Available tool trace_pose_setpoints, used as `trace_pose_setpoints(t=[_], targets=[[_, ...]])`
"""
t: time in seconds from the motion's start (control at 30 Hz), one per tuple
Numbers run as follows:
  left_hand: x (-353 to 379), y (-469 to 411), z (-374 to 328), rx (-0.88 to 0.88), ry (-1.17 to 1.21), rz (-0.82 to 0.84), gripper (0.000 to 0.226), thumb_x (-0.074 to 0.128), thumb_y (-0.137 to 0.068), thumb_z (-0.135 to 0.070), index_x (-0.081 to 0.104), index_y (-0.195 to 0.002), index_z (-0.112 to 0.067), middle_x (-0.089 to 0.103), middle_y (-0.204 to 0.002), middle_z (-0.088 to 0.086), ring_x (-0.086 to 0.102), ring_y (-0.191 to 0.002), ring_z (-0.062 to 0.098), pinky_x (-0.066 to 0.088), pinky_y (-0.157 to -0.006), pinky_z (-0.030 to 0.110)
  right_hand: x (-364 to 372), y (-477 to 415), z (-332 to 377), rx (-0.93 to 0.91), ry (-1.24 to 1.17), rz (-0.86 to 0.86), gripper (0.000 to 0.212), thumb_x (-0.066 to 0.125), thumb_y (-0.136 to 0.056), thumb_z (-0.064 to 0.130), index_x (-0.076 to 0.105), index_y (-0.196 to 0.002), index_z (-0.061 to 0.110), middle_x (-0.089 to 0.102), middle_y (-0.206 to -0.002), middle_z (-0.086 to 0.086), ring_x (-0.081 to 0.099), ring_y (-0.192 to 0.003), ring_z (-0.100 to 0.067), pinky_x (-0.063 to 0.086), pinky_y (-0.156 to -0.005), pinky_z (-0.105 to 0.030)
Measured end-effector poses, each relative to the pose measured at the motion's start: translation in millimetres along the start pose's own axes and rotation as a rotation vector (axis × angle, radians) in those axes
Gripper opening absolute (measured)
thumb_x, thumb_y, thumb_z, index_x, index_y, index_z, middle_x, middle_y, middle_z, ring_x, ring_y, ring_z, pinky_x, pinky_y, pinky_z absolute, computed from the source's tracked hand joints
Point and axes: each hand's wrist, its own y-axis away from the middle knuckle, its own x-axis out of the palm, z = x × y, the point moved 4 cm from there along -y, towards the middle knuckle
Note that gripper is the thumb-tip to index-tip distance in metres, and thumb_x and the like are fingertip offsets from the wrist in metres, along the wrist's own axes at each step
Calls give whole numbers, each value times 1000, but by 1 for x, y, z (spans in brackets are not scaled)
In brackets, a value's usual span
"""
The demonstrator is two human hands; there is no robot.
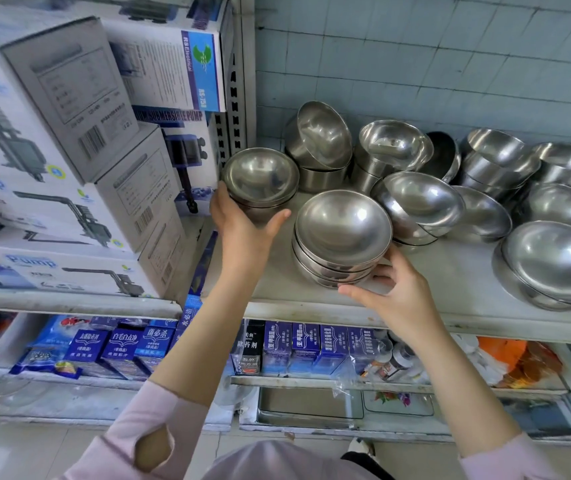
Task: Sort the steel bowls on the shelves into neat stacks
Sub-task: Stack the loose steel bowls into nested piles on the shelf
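The right hand (398, 296) clasped a tall stack of round steel bowls (343, 233); just left of it, the left hand (239, 223) gripped a shorter stack (261, 176).

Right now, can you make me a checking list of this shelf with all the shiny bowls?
Surface: white shelf, crowded with bowls.
Job's things: left stack and front stack nested upright; tilted bowls behind and to the right lean unevenly.
Clutter: nothing seen among the bowls.
Hands: left hand grips left stack; right hand holds front stack.
Cables: nothing seen.
Surroundings: pump boxes left, blue packets below, tiled wall behind.
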Motion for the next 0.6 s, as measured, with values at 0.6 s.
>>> trace_pose_setpoints(t=[0.6], targets=[[-30,-4,20,66,4,-27,65,77,-80,-19,42,-133,-11,38,-129,3,55,-115,25,43,-103,35,-10,-1,-19,8,-141,57,83,90,-67,26,51,-140,26,70,-122,10,66,-112,-7,49,-106,-41]])
